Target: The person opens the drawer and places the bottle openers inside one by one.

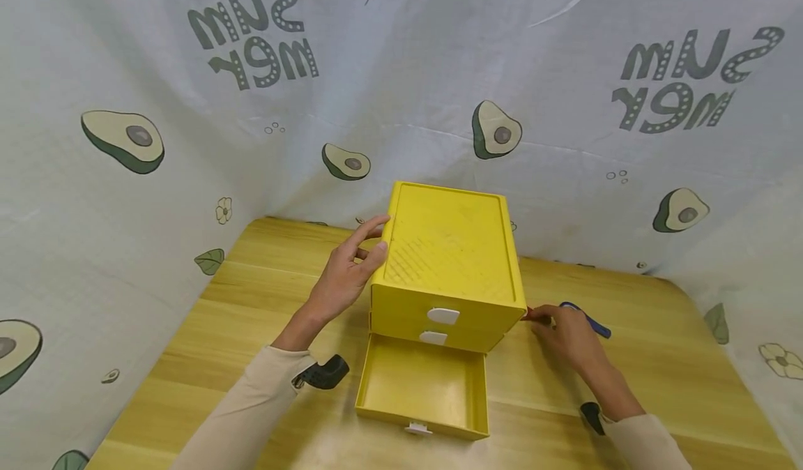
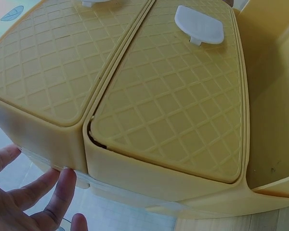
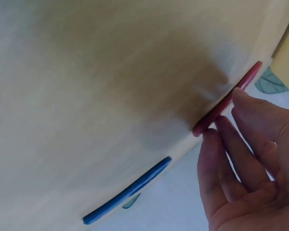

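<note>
A yellow drawer unit [image 1: 452, 240] with white handles stands on the table, its bottom drawer [image 1: 419, 386] pulled out and bare inside. My left hand [image 1: 341, 278] rests against the unit's left side, fingers spread along it and thumb near the top edge. In the left wrist view its fingertips [image 2: 67, 178] touch the yellow side wall. To the right of the unit, my right hand [image 1: 569, 337] pinches a slim red thing [image 3: 250, 77] between thumb and fingers. The unit hides part of that red thing in the head view. A slim blue thing [image 1: 596, 326] lies just beyond this hand.
The wooden table [image 1: 245, 316] reaches to a pale cloth [image 1: 401, 51] printed with avocados, which hangs behind and at both sides. The open drawer juts forward between my two forearms.
</note>
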Demonstrator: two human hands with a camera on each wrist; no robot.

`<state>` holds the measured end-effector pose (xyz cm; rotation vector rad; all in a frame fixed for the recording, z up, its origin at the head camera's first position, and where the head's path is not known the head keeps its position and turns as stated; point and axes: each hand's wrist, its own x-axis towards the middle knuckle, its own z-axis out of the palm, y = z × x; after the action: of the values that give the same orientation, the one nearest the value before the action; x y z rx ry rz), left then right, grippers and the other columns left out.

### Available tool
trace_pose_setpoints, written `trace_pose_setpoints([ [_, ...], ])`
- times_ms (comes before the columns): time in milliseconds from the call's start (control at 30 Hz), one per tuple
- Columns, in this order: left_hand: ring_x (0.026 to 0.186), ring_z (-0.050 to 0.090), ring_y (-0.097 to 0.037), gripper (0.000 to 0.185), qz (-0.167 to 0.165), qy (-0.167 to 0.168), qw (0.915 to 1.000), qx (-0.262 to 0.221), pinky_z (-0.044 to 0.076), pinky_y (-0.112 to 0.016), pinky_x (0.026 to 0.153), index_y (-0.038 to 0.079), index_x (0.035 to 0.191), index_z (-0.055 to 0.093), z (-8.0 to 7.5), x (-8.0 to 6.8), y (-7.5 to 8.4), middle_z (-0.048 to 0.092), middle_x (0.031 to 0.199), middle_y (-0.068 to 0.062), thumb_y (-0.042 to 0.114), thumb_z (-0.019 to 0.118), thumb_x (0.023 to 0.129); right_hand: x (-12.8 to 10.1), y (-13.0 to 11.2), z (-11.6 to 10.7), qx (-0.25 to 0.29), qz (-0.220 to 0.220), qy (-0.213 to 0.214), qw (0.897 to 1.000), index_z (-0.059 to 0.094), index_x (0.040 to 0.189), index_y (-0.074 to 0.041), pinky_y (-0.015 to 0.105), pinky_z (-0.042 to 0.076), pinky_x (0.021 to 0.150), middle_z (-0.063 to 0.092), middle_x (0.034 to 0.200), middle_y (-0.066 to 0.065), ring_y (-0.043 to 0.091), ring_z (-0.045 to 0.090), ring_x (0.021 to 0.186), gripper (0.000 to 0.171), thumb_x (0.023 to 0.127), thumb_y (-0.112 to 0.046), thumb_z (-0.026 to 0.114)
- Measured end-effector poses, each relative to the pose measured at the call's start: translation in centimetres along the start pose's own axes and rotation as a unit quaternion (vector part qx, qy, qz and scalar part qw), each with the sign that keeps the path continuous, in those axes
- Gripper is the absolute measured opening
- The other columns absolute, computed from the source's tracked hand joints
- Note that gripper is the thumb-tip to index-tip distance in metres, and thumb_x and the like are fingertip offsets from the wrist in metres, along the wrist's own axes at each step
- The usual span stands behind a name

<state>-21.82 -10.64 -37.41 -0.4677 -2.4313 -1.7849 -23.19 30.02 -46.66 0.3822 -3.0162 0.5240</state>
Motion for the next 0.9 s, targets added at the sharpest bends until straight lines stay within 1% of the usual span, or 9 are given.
trace_pose_setpoints([
  [67, 0.099, 0.06, -0.028, 0.049, 0.002, 0.001, 1.0, 0.002, 0.05, -0.036, 0.076, 0.03, 0.153, 0.04, 0.0, 0.0, 0.0, 0.049, 0.148, -0.011, 0.035, 0.049, 0.105, 0.1, -0.1, 0.1, -0.003, -0.001, 0.004, 1.0, 0.076, 0.104, -0.001, 0.041, 0.05, 0.067, 0.074, 0.101, 0.018, 0.028, 0.066, 0.083, 0.018, 0.088, -0.007, 0.074],
  [200, 0.098, 0.06, -0.029, 0.049, 0.002, 0.001, 1.0, 0.002, 0.051, -0.036, 0.075, 0.031, 0.153, 0.041, 0.0, 0.1, 0.0, 0.049, 0.147, -0.011, 0.035, 0.05, 0.105, 0.1, -0.1, 0.2, 0.001, -0.01, 0.017, 1.0, 0.077, 0.098, 0.0, 0.043, 0.051, 0.067, 0.075, 0.095, 0.018, 0.03, 0.066, 0.082, 0.013, 0.085, -0.003, 0.076],
  [333, 0.099, 0.06, -0.029, 0.049, -0.001, 0.0, 1.0, 0.003, 0.051, -0.036, 0.076, 0.031, 0.153, 0.041, 0.0, 0.1, -0.1, 0.048, 0.148, -0.011, 0.035, 0.05, 0.105, 0.0, 0.0, 0.3, 0.006, -0.02, 0.025, 0.999, 0.076, 0.097, 0.004, 0.045, 0.054, 0.068, 0.075, 0.092, 0.019, 0.032, 0.068, 0.081, 0.014, 0.084, 0.0, 0.075],
  [533, 0.101, 0.06, -0.029, 0.049, -0.006, 0.002, 1.0, 0.006, 0.051, -0.036, 0.076, 0.032, 0.153, 0.04, 0.0, 0.0, -0.1, 0.048, 0.148, -0.011, 0.036, 0.049, 0.105, -0.2, 0.2, 0.3, 0.024, -0.019, 0.005, 1.0, 0.076, 0.097, 0.004, 0.04, 0.058, 0.066, 0.075, 0.086, 0.014, 0.027, 0.071, 0.077, 0.014, 0.084, -0.003, 0.076],
  [633, 0.101, 0.06, -0.029, 0.049, -0.006, 0.002, 1.0, 0.007, 0.051, -0.036, 0.077, 0.032, 0.153, 0.04, 0.0, 0.0, -0.1, 0.048, 0.148, -0.011, 0.036, 0.049, 0.105, -0.6, 0.2, 0.2, 0.017, -0.02, 0.003, 1.0, 0.078, 0.094, 0.002, 0.037, 0.057, 0.065, 0.075, 0.083, 0.01, 0.022, 0.069, 0.074, 0.012, 0.083, -0.005, 0.077],
  [767, 0.1, 0.06, -0.029, 0.049, -0.006, 0.001, 1.0, 0.007, 0.051, -0.036, 0.077, 0.031, 0.153, 0.04, 0.1, -0.1, 0.0, 0.048, 0.148, -0.011, 0.037, 0.049, 0.105, -1.2, 0.0, 0.0, 0.005, -0.014, 0.013, 1.0, 0.078, 0.091, 0.0, 0.034, 0.052, 0.063, 0.075, 0.081, 0.006, 0.02, 0.066, 0.073, 0.012, 0.082, -0.008, 0.079],
  [900, 0.1, 0.06, -0.028, 0.049, -0.007, 0.001, 1.0, 0.007, 0.052, -0.042, 0.078, 0.033, 0.153, 0.04, 0.1, -0.1, 0.1, 0.049, 0.148, -0.01, 0.039, 0.049, 0.105, -2.0, -0.2, -0.4, 0.008, -0.009, 0.027, 1.0, 0.078, 0.093, -0.001, 0.032, 0.052, 0.062, 0.075, 0.081, 0.006, 0.02, 0.068, 0.074, 0.013, 0.082, -0.01, 0.08],
])
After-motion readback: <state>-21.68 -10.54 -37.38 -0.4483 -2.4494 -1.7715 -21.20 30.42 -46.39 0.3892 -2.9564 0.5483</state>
